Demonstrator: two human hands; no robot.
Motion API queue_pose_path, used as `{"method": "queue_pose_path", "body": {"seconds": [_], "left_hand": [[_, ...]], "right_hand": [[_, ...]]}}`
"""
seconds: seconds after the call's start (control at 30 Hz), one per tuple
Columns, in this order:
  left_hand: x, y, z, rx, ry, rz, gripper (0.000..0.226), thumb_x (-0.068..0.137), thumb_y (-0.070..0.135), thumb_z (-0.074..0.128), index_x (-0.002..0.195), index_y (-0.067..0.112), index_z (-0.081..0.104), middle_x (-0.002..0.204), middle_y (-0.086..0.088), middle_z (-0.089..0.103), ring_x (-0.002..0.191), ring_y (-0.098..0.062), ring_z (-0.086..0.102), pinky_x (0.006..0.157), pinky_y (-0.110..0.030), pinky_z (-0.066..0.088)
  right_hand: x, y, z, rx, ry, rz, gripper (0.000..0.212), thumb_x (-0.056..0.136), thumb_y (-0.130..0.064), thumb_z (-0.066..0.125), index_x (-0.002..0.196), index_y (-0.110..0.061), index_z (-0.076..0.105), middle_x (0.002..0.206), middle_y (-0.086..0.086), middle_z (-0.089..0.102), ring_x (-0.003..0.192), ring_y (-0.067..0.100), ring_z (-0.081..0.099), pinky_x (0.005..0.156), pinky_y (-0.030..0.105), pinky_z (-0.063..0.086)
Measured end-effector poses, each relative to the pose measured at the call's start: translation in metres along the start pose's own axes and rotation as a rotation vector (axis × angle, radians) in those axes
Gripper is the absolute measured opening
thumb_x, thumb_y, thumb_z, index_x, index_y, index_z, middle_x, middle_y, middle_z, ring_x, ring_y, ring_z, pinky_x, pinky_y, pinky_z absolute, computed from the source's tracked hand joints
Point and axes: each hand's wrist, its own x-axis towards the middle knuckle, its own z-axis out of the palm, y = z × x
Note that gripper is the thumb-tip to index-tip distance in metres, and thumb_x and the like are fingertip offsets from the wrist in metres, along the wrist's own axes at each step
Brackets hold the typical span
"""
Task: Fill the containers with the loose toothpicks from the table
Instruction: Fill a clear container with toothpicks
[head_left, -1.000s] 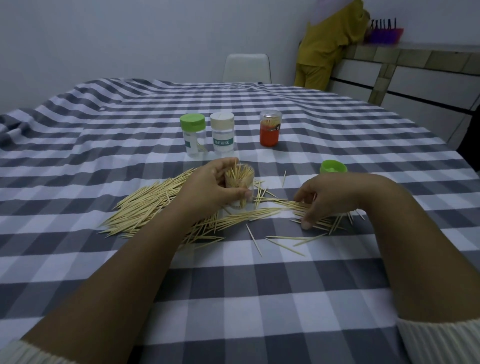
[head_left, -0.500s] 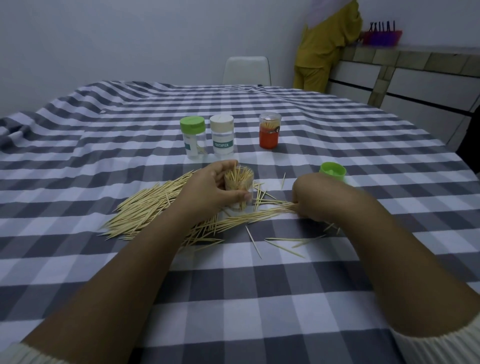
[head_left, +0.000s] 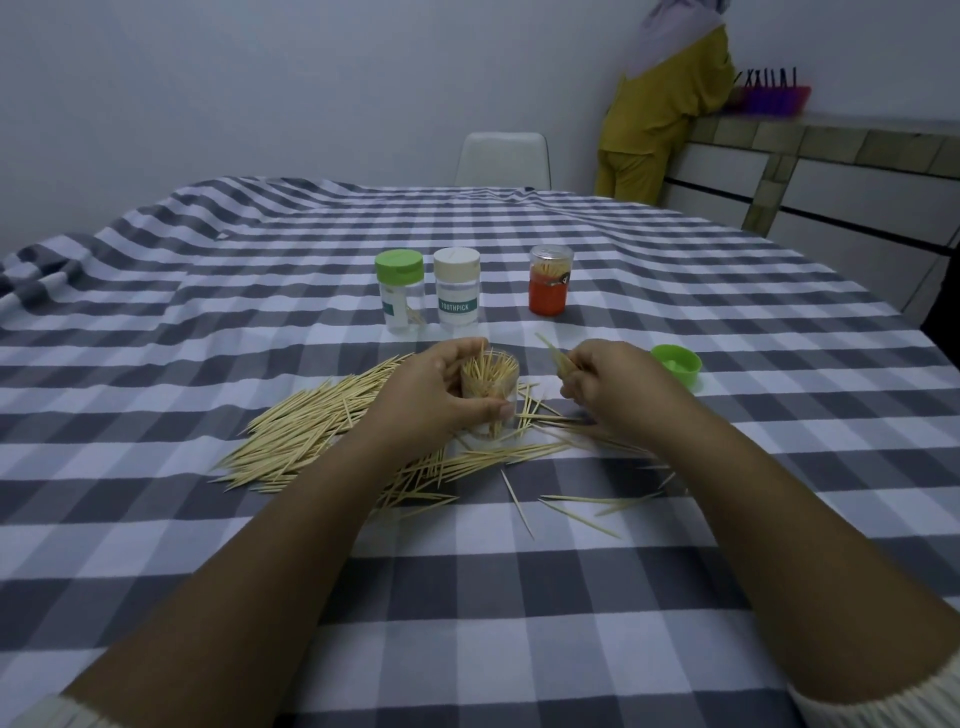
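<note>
My left hand (head_left: 441, 392) grips a clear open container (head_left: 491, 387) that stands on the table, part full of upright toothpicks. To its right my right hand (head_left: 605, 376) is raised off the cloth and pinches a small bunch of toothpicks (head_left: 555, 356) whose tips point up and left. A big heap of loose toothpicks (head_left: 311, 431) lies left of and under my left wrist. A few more scattered toothpicks (head_left: 576, 506) lie in front of my right hand.
Behind stand a green-lidded jar (head_left: 400, 291), a cream-lidded jar labelled TOOTHPICK (head_left: 457, 293) and an orange container (head_left: 549, 280). A loose green lid (head_left: 676, 362) lies right of my right hand. A white chair (head_left: 503, 158) and a person in yellow (head_left: 660, 114) are beyond the checked tablecloth (head_left: 467, 597).
My right hand gathered toothpicks off the cloth, lifted them and moved left toward the open container. My left hand stayed on the container.
</note>
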Motion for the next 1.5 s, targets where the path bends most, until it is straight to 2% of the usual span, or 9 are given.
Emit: {"method": "queue_pose_path", "body": {"seconds": [0.23, 0.5, 0.73, 0.8, 0.9, 0.97, 1.03, 1.27, 1.5], "left_hand": [[0.0, 0.0, 0.001, -0.009, 0.008, 0.013, 0.084, 0.064, 0.014, 0.083, 0.138, 0.018, 0.044, 0.13, -0.001, 0.059, 0.109, -0.009, 0.062, 0.092, -0.031, 0.053], [-0.001, 0.0, 0.002, -0.019, 0.016, 0.03, 0.08, 0.066, 0.01, 0.083, 0.136, 0.016, 0.046, 0.119, 0.004, 0.064, 0.101, -0.006, 0.065, 0.089, -0.029, 0.054], [-0.002, 0.0, 0.002, -0.041, 0.003, 0.064, 0.07, 0.067, 0.007, 0.081, 0.129, 0.018, 0.052, 0.107, 0.009, 0.068, 0.093, -0.004, 0.068, 0.084, -0.027, 0.056], [-0.001, 0.0, 0.001, -0.035, 0.002, 0.065, 0.07, 0.068, 0.007, 0.081, 0.13, 0.017, 0.051, 0.11, 0.006, 0.068, 0.094, -0.005, 0.068, 0.085, -0.028, 0.056], [0.0, -0.001, 0.001, -0.02, 0.0, 0.067, 0.072, 0.068, 0.008, 0.081, 0.132, 0.016, 0.05, 0.114, 0.005, 0.067, 0.098, -0.005, 0.066, 0.089, -0.03, 0.054], [0.0, -0.001, 0.001, -0.015, -0.001, 0.073, 0.072, 0.069, 0.007, 0.081, 0.132, 0.016, 0.05, 0.111, 0.009, 0.066, 0.097, -0.004, 0.066, 0.088, -0.029, 0.054], [0.0, -0.001, 0.001, -0.011, 0.0, 0.077, 0.071, 0.069, 0.007, 0.08, 0.132, 0.017, 0.05, 0.109, 0.012, 0.066, 0.096, -0.003, 0.067, 0.088, -0.029, 0.055], [0.002, -0.005, 0.001, 0.037, 0.021, 0.099, 0.068, 0.073, 0.008, 0.078, 0.134, 0.02, 0.049, 0.112, 0.008, 0.066, 0.089, 0.001, 0.063, 0.087, -0.028, 0.054], [0.004, -0.009, 0.0, 0.031, 0.028, 0.097, 0.05, 0.07, 0.014, 0.076, 0.109, 0.038, 0.058, 0.102, 0.008, 0.071, 0.096, -0.01, 0.067, 0.087, -0.041, 0.055]], "right_hand": [[0.002, -0.006, 0.015, 0.739, 0.087, -0.049, 0.019, 0.096, -0.01, 0.047, 0.084, -0.019, 0.058, 0.086, 0.006, 0.07, 0.089, 0.025, 0.068, 0.086, 0.044, 0.054], [0.009, -0.031, 0.024, 1.096, 0.357, -0.198, 0.021, 0.097, -0.011, 0.046, 0.084, -0.02, 0.059, 0.085, 0.004, 0.07, 0.09, 0.024, 0.067, 0.087, 0.041, 0.053], [0.006, -0.036, 0.047, 0.902, 0.316, -0.136, 0.015, 0.095, -0.022, 0.05, 0.084, -0.029, 0.056, 0.096, 0.003, 0.067, 0.088, 0.019, 0.065, 0.079, 0.043, 0.055], [0.005, -0.035, 0.046, 0.85, 0.309, -0.13, 0.01, 0.096, -0.025, 0.05, 0.097, -0.029, 0.058, 0.102, 0.001, 0.065, 0.092, 0.017, 0.063, 0.082, 0.042, 0.054], [0.005, -0.033, 0.044, 0.789, 0.299, -0.105, 0.036, 0.098, -0.03, 0.044, 0.134, -0.028, 0.043, 0.119, -0.003, 0.058, 0.1, 0.014, 0.06, 0.079, 0.027, 0.052], [0.004, -0.033, 0.045, 0.783, 0.29, -0.139, 0.044, 0.1, -0.032, 0.039, 0.142, -0.034, 0.029, 0.128, -0.007, 0.052, 0.108, 0.012, 0.056, 0.083, 0.026, 0.05], [0.003, -0.033, 0.046, 0.748, 0.275, -0.179, 0.045, 0.101, -0.031, 0.036, 0.143, -0.039, 0.026, 0.136, -0.006, 0.048, 0.118, 0.011, 0.051, 0.094, 0.032, 0.047], [0.001, -0.033, 0.048, 0.522, 0.125, -0.196, 0.041, 0.1, -0.026, 0.039, 0.141, -0.019, 0.041, 0.147, -0.004, 0.04, 0.135, 0.008, 0.033, 0.109, 0.022, 0.024], [-0.004, -0.031, 0.05, 0.471, 0.205, -0.266, 0.029, 0.095, -0.026, 0.051, 0.122, -0.024, 0.063, 0.137, -0.005, 0.051, 0.13, 0.01, 0.039, 0.108, 0.032, 0.032]]}}
